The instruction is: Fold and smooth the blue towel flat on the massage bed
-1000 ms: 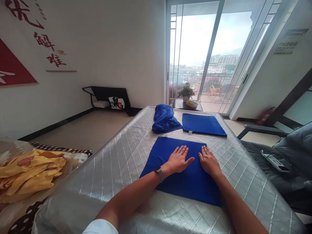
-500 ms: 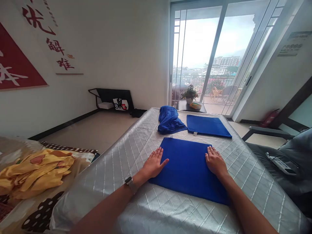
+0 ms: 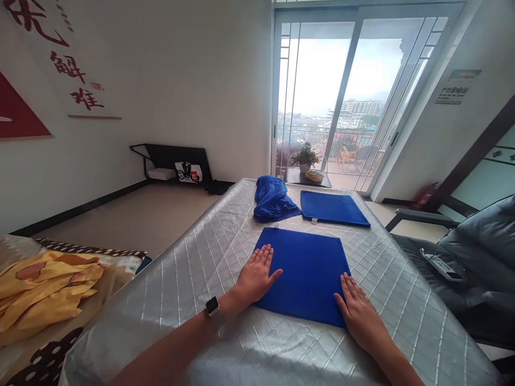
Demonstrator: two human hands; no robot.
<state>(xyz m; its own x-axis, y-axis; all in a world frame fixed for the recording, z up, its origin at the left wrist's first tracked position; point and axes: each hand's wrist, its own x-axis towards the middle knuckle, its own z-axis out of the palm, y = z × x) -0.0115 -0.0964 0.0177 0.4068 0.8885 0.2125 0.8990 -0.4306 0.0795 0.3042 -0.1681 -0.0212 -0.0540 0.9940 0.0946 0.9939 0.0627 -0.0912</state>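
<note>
A flat blue rectangle of cloth [image 3: 303, 273], possibly a cushion cover, lies smooth on the silver quilted table cover [image 3: 193, 279] in front of me. My left hand [image 3: 257, 273] rests flat on its left edge, fingers stretched forward and thumb out over the fabric. At the near right corner, my right hand [image 3: 358, 308] lies flat with its fingers on the right edge. Neither hand grips anything. Beyond this cloth is a second flat blue cloth [image 3: 333, 208] with a small white tag, and a crumpled blue cloth [image 3: 273, 198] sits left of that one.
Left of the table, a yellow patterned cloth [image 3: 48, 289] lies heaped on a low surface. A dark armchair [image 3: 478, 241] stands at the right, holding a white power strip [image 3: 442, 265]. A potted plant [image 3: 306, 156] is beyond the far edge, before glass doors.
My right hand has slid toward me along the right edge to the near corner. The left hand stays on the left edge, slightly further in. The view has turned a little right.
</note>
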